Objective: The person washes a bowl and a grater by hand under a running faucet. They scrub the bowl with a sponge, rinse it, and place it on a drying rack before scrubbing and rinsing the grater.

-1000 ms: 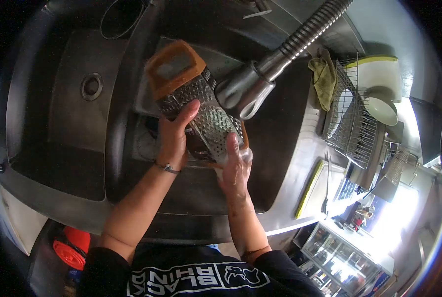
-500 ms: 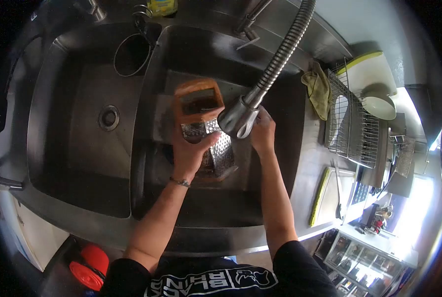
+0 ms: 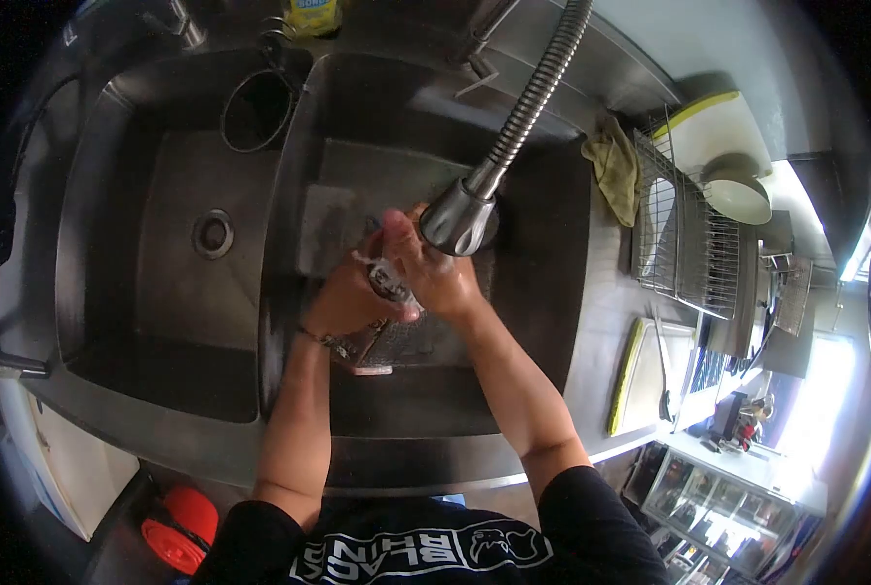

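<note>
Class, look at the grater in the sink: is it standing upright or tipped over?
Tipped: the grater lies low under both hands, left hand and right hand.

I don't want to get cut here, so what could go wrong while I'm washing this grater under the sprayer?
Both hands, left hand and right hand, close around the metal grater, so wet fingers might slip across its sharp holes. The spray head hangs right over the hands and could get knocked. Water may splash beyond the sink.

Grater (image 3: pixel 385 343) largely hidden beneath the left hand (image 3: pixel 350 297) and right hand (image 3: pixel 434 273); only its lower edge shows. Spray head (image 3: pixel 458 218) covers the right fingertips. Faucet hose (image 3: pixel 533 93) and yellow bottle (image 3: pixel 315 14) cut off by the top edge.
</note>
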`<state>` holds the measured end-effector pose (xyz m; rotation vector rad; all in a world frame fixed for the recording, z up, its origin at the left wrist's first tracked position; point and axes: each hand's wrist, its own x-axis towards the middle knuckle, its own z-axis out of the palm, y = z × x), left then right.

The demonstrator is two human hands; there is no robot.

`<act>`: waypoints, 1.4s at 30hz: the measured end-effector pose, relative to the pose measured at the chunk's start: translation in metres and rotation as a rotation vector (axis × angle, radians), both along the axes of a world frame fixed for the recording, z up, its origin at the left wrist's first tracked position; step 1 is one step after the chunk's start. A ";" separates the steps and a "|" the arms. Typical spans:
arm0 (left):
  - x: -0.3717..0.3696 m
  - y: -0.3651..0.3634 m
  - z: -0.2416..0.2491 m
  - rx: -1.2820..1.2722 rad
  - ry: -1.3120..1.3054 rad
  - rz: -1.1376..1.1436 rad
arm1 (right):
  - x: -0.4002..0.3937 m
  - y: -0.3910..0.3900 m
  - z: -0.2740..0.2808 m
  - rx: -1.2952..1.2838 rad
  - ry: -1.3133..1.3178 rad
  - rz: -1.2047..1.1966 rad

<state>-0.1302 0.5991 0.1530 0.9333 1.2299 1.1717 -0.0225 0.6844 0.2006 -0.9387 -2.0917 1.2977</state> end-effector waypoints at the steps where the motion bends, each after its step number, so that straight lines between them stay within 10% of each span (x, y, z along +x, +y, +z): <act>1: -0.002 -0.003 -0.001 0.000 0.001 0.001 | 0.003 0.003 -0.003 0.311 -0.200 -0.007; 6: -0.009 -0.009 0.009 -0.177 0.079 -0.128 | 0.028 0.029 0.006 0.796 -0.357 -0.130; 8: -0.012 -0.010 0.009 -0.080 0.104 -0.128 | 0.040 0.036 -0.015 0.078 -0.314 0.058; 12: -0.009 -0.012 0.017 -0.008 -0.009 -0.088 | 0.028 0.017 0.045 -0.204 -0.188 0.127; 16: 0.001 -0.005 0.008 0.078 0.090 -0.109 | 0.026 0.023 0.022 0.052 -0.142 0.047; 21: -0.004 -0.004 -0.001 0.218 -0.231 0.169 | 0.033 0.030 0.009 -0.419 0.353 0.098; 24: 0.001 0.000 -0.011 0.270 -0.287 0.262 | 0.028 0.001 -0.016 -0.250 0.435 -0.080; 31: 0.027 0.008 -0.028 0.156 0.024 0.446 | 0.020 0.017 -0.037 -0.360 0.273 -0.204; 36: 0.018 0.004 0.001 -0.053 -0.762 0.502 | 0.016 0.009 -0.007 -0.192 0.072 0.079; 42: 0.016 0.006 -0.001 -0.137 -0.491 0.737 | 0.021 0.000 -0.019 -0.117 -0.159 -0.040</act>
